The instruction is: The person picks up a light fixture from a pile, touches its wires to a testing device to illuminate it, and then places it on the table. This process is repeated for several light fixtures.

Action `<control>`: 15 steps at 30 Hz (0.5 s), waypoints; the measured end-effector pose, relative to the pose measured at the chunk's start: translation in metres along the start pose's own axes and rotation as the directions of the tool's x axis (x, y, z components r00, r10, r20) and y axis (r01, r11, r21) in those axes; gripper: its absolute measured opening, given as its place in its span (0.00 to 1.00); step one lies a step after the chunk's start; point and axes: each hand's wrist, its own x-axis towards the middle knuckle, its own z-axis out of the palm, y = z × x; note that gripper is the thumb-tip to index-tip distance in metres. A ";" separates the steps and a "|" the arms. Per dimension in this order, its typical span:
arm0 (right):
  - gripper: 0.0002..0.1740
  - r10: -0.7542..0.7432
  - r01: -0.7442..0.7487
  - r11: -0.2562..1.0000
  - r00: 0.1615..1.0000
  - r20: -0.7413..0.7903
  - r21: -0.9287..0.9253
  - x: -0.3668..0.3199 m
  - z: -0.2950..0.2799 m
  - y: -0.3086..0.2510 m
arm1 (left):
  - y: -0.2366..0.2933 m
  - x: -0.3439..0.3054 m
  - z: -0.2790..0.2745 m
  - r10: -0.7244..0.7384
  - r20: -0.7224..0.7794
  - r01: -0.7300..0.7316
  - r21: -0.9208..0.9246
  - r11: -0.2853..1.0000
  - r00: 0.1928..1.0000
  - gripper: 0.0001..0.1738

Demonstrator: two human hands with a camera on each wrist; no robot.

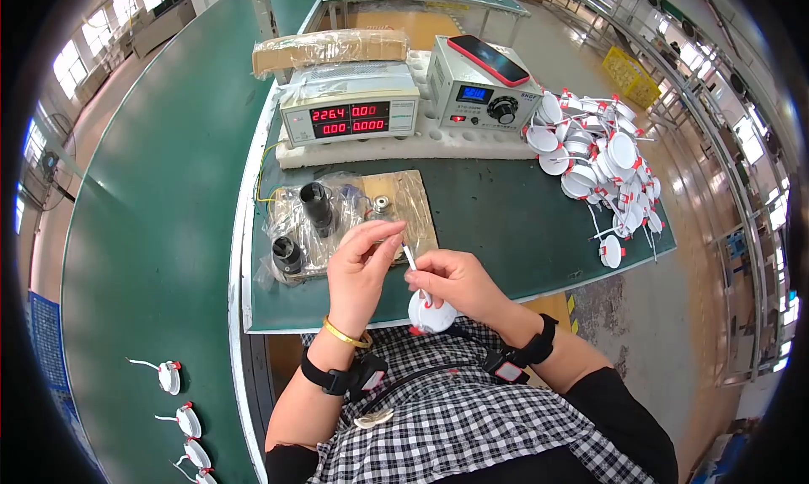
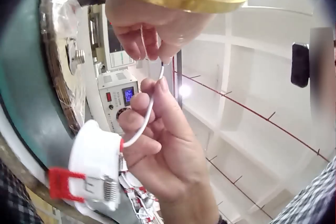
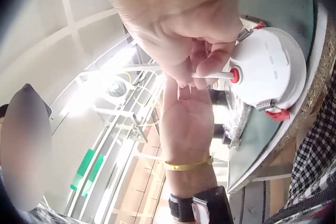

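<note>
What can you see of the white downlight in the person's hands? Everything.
The downlight is a round, white, plastic-looking fitting. A red bushing at its back centre passes a thin white lead. Metal coil springs with red clips sit on opposite sides. The right hand holds it at the near table edge, fingers curled round the lead. The left hand pinches the lead's free end.

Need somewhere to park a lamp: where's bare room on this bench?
Free: green mat between the plastic-wrapped fixture and the downlight pile, in front of the white foam. Also the green belt on the left, beyond the downlight row. Crowded: front edge, where left hand and right hand pinch a downlight's wire.
</note>
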 end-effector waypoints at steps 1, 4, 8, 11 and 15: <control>0.10 -0.010 0.011 1.000 1.000 0.020 -0.024 0.001 0.001 -0.002 | 0.000 0.001 0.000 0.000 -0.001 0.000 -0.001 1.000 1.000 0.10; 0.10 -0.007 0.008 1.000 0.995 0.102 -0.008 0.005 0.000 -0.003 | -0.004 -0.002 0.003 -0.091 0.023 0.092 -0.067 0.993 0.996 0.09; 0.11 0.010 0.000 0.996 0.993 0.114 -0.088 0.006 -0.001 -0.011 | -0.005 -0.003 0.004 -0.106 0.017 0.108 -0.093 0.990 0.994 0.11; 0.11 -0.066 0.066 0.995 0.998 0.000 -0.074 0.004 0.008 -0.001 | -0.007 -0.003 0.006 -0.078 -0.023 0.076 -0.066 0.995 0.997 0.12; 0.11 -0.156 0.146 0.986 0.978 -0.136 -0.078 0.008 0.015 -0.005 | -0.011 -0.009 0.005 -0.117 -0.006 0.115 -0.114 0.987 0.993 0.13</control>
